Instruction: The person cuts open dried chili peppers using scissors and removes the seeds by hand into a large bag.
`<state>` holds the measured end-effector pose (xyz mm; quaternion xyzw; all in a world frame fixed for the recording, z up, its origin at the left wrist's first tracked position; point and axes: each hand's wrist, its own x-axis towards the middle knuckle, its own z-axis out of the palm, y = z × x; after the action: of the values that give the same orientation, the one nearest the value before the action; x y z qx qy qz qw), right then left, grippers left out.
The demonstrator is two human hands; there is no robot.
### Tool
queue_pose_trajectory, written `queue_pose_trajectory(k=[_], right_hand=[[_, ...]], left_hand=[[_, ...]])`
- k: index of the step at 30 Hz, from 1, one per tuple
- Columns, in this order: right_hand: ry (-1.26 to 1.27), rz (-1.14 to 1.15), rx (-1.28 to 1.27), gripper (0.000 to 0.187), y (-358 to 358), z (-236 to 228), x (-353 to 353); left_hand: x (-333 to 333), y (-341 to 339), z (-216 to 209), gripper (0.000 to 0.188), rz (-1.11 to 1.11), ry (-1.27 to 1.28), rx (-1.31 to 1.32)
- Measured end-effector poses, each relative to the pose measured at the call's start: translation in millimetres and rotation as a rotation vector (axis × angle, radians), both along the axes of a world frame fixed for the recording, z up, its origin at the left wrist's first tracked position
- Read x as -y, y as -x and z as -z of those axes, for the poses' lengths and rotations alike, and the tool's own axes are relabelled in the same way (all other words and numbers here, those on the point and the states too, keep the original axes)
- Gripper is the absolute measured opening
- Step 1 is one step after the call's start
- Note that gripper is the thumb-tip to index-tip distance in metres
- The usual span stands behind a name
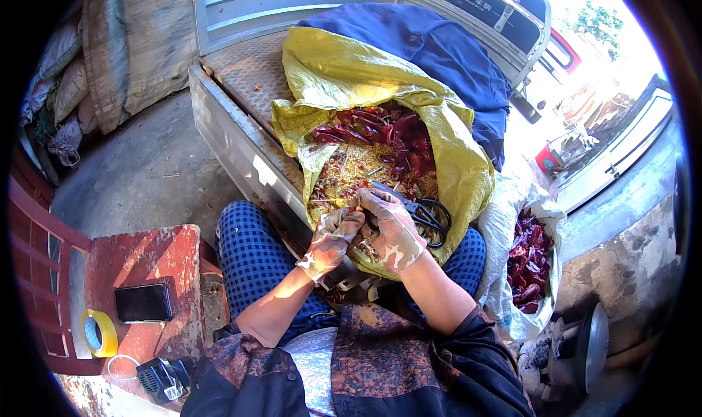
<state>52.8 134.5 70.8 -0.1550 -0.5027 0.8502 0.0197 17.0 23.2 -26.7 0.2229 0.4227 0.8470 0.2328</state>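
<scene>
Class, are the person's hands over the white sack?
No, the left hand and right hand are both over the open mouth of the yellow sack, left of the white sack.

The hands [333, 241] mostly hide the small red piece [357, 209] between them.

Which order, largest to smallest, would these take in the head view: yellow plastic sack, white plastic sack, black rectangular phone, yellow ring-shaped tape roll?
1. Yellow plastic sack, by far.
2. White plastic sack.
3. Black rectangular phone.
4. Yellow ring-shaped tape roll, narrower than the phone though slightly taller.
</scene>
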Motion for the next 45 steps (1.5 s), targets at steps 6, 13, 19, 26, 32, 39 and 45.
queue_pose_trajectory(k=[6,13,19,26,32,39,45], right_hand=[[0.049,-0.072,-0.010,0.017,9,30,-37],[-0.040,-0.026,-0.073,0.029,17,16,-55],[-1.503,-0.171,-0.007,0.037,52,7,-117],[-1.751,-0.033,-0.582,0.031,68,7,-143],[-0.592,0.011,-0.294,0.014,23,-48,-83],[-0.414,-0.210,-0.056,0.013,-21,-10,-12],[-1.247,-0.218,-0.538,0.017,-19,1,-14]], left_hand=[[1,4,-10,0.024,-0.059,-0.147,-0.065],[29,19,-14,0.022,0.117,-0.403,0.182],[27,19,-8,0.017,0.306,-0.443,0.344],[29,22,-3,0.019,0.357,-0.428,0.403],[27,19,-14,0.020,0.248,-0.333,0.389],[22,5,-18,0.047,0.305,-0.159,0.162],[38,10,4,0.062,0.470,-0.024,0.185]])
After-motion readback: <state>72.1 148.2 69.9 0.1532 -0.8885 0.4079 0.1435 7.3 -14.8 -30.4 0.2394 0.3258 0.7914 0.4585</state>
